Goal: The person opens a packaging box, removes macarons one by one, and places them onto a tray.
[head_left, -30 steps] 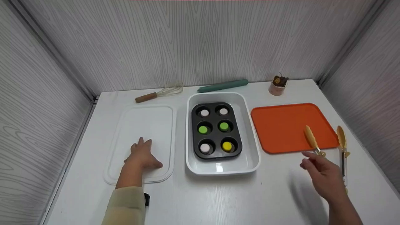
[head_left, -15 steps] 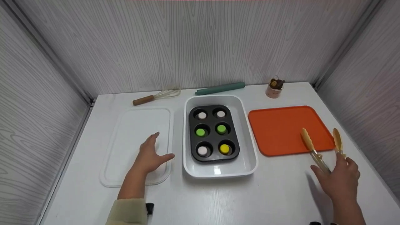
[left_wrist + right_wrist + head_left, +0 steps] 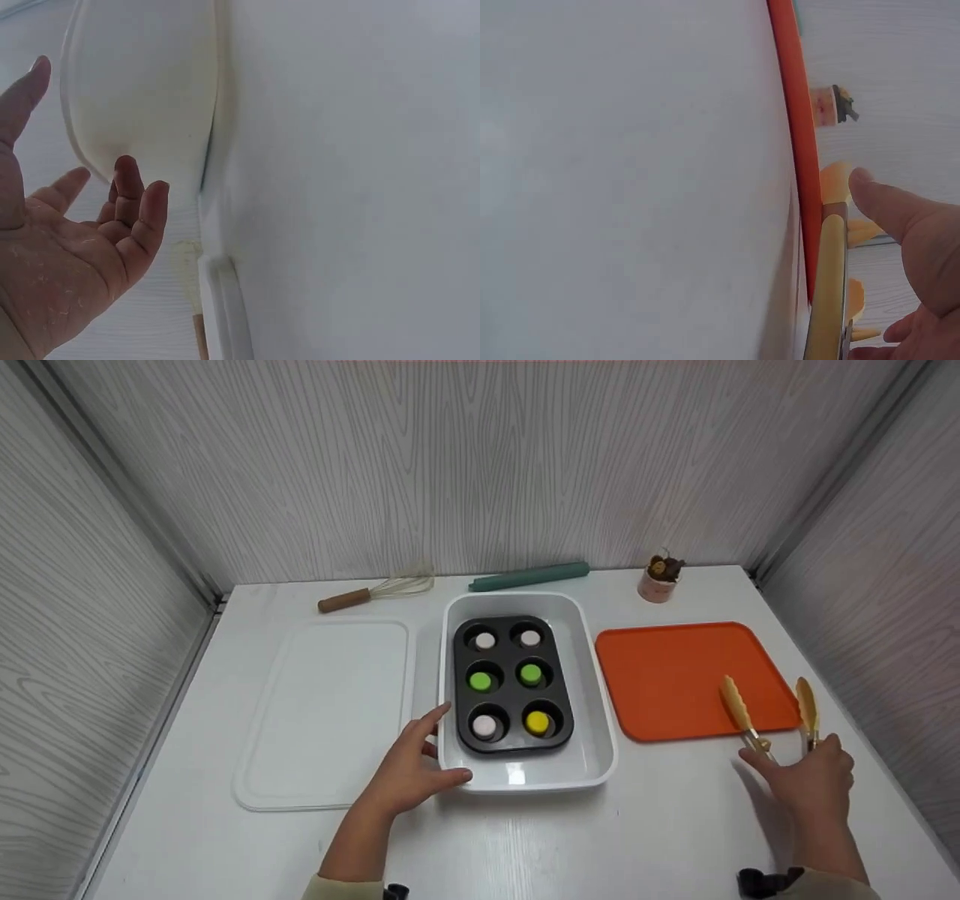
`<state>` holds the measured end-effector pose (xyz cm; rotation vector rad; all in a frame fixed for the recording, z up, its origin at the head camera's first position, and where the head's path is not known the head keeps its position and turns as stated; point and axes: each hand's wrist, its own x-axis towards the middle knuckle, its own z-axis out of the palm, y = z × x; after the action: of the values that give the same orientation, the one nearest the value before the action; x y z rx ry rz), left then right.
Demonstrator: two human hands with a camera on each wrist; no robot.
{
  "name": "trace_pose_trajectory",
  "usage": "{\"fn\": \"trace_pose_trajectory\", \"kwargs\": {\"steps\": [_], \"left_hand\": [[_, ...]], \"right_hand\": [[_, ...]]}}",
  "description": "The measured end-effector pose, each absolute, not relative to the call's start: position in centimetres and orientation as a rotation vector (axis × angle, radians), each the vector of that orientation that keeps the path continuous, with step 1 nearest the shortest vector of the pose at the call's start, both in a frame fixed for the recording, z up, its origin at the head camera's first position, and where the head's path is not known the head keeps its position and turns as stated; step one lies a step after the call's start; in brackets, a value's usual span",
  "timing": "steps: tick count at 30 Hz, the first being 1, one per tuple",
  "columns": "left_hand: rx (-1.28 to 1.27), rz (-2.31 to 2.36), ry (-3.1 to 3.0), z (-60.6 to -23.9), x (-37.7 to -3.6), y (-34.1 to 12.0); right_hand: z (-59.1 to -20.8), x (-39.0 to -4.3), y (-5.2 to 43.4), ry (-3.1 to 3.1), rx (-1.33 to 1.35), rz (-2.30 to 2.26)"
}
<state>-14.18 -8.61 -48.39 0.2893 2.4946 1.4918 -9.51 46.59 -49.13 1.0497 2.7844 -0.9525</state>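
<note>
My left hand (image 3: 411,771) is at the front left corner of a white rectangular bin (image 3: 606,750), thumb over the near rim and fingers along the left side. A dark muffin pan (image 3: 512,697) lies in this bin, with white, green and yellow round pieces (image 3: 537,723) in its cups. In the left wrist view, the left hand (image 3: 82,255) has spread fingers. My right hand (image 3: 806,780) straddles a pair of spread tongs (image 3: 739,709) with yellow heads, thumb near the left arm, fingers near the right. The right wrist view shows the thumb straight, its tip beside a tong head (image 3: 834,180).
An orange tray (image 3: 675,682) lies right of the bin, under one tong head. On the left is a flat white board (image 3: 330,712). Along the back are a whisk (image 3: 345,600), a green rolling pin (image 3: 529,577) and a small pink pot (image 3: 657,588).
My left hand has moved right from over the white board to the bin's corner. My right hand has moved right to the tongs, which stay spread in the same place.
</note>
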Motion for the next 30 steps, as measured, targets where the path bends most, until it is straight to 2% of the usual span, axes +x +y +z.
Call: {"fn": "trace_pose_trajectory", "kwargs": {"steps": [11, 24, 30], "left_hand": [[0.264, 1.587, 2.389, -50.0, -14.4, -9.2], [0.318, 1.801, 2.265, -51.8, -14.9, -9.4], [0.355, 1.86, 2.198, -52.1, -15.1, -9.0]], "right_hand": [[-51.1, -9.4, 46.7, 2.708, 1.146, -1.244], [-51.1, -10.2, 46.5, 2.606, 1.3, -1.411], [-50.8, -9.5, 47.0, 2.657, 1.36, -1.393]]}}
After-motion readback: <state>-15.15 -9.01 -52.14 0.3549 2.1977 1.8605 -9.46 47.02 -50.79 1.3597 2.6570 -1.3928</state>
